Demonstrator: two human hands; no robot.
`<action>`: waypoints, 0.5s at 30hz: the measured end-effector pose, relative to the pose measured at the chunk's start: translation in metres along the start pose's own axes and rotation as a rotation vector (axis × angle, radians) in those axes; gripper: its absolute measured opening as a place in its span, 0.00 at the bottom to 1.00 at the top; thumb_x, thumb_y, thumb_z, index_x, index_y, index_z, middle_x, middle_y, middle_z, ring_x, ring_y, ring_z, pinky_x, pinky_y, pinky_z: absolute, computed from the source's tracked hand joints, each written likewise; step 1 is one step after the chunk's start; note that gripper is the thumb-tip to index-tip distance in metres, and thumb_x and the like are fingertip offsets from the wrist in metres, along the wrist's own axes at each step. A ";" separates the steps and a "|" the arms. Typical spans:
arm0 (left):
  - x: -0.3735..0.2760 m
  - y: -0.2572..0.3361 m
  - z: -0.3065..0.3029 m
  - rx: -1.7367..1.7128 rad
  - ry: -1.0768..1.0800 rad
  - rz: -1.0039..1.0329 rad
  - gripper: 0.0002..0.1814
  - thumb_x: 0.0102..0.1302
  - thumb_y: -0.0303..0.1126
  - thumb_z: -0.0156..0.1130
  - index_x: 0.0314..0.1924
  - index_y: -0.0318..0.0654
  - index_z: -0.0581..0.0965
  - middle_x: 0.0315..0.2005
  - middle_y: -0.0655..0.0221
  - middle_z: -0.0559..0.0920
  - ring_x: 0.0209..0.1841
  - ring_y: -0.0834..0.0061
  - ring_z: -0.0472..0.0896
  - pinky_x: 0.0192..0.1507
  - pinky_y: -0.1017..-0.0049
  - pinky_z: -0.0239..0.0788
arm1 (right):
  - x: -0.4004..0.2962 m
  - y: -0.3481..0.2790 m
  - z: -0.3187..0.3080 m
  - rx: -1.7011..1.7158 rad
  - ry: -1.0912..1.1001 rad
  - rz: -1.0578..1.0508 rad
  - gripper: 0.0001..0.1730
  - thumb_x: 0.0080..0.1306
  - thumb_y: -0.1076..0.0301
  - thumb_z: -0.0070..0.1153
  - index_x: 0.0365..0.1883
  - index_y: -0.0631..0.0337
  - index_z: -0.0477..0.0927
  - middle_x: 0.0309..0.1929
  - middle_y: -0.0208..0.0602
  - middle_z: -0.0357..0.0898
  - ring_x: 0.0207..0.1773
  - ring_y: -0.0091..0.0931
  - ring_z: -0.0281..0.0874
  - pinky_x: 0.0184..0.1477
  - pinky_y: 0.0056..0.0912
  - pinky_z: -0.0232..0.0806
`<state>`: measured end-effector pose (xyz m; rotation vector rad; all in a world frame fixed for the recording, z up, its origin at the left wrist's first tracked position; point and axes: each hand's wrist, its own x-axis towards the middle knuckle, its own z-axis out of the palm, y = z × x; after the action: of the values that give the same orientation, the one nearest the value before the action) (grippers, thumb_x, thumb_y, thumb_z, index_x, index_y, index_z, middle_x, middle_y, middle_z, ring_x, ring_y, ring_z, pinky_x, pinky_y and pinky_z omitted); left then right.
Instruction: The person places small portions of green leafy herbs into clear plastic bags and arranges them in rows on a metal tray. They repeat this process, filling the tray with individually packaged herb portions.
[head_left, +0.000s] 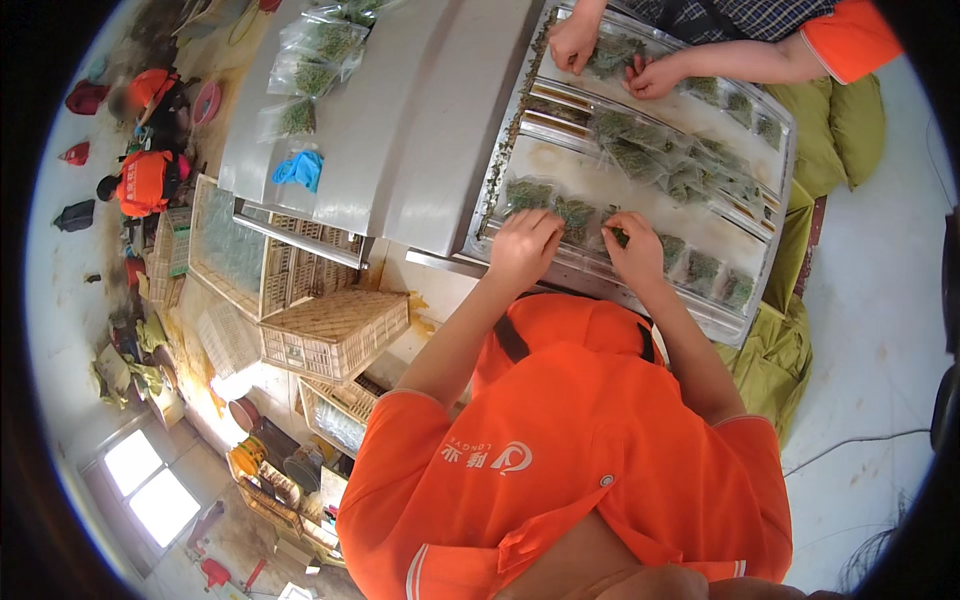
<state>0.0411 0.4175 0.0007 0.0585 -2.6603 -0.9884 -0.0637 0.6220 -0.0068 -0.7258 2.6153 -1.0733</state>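
On the near side of a metal machine bed (555, 166), several clear plastic bags of green herb lie in a row. My left hand (527, 244) rests at the near edge of the row, its fingers bent down by the bags at the left end; whether it grips one is hidden. My right hand (634, 247) pinches a bit of green herb (620, 237) between thumb and fingers, over a bag partly hidden by the hand. A bag of herb (576, 217) lies between my hands. More filled bags (667, 161) are heaped along the middle of the bed.
Across the bed, a co-worker's hands (651, 77) work at another row of bags. A steel lid (427, 112) at the left bears filled bags (298, 118) and a blue cloth or glove (300, 169). Plastic crates (337, 337) stand below left. Green sacks (772, 367) lie right of the machine.
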 end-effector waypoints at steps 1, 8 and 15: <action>0.019 0.004 0.007 -0.055 0.055 0.007 0.14 0.61 0.26 0.64 0.49 0.41 0.79 0.48 0.64 0.82 0.49 0.57 0.80 0.50 0.58 0.74 | -0.001 0.002 -0.001 0.013 0.006 0.002 0.08 0.63 0.70 0.62 0.40 0.58 0.81 0.46 0.37 0.81 0.47 0.40 0.81 0.46 0.39 0.74; 0.121 -0.003 0.066 -0.262 0.047 0.021 0.10 0.68 0.29 0.61 0.49 0.43 0.77 0.48 0.61 0.81 0.43 0.49 0.82 0.43 0.57 0.74 | 0.001 0.011 -0.019 0.230 0.012 0.027 0.09 0.68 0.75 0.55 0.46 0.61 0.81 0.50 0.41 0.81 0.48 0.37 0.82 0.48 0.36 0.74; 0.099 0.010 0.021 -0.513 -0.096 -0.335 0.08 0.76 0.30 0.55 0.49 0.36 0.75 0.36 0.58 0.84 0.38 0.65 0.85 0.42 0.68 0.75 | 0.035 -0.042 -0.042 0.918 0.470 0.153 0.13 0.73 0.76 0.52 0.54 0.62 0.81 0.50 0.43 0.83 0.42 0.23 0.84 0.43 0.31 0.75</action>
<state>-0.0583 0.4246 0.0185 0.3590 -2.4363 -1.7905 -0.0945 0.6032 0.0516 -0.0567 2.0180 -2.3245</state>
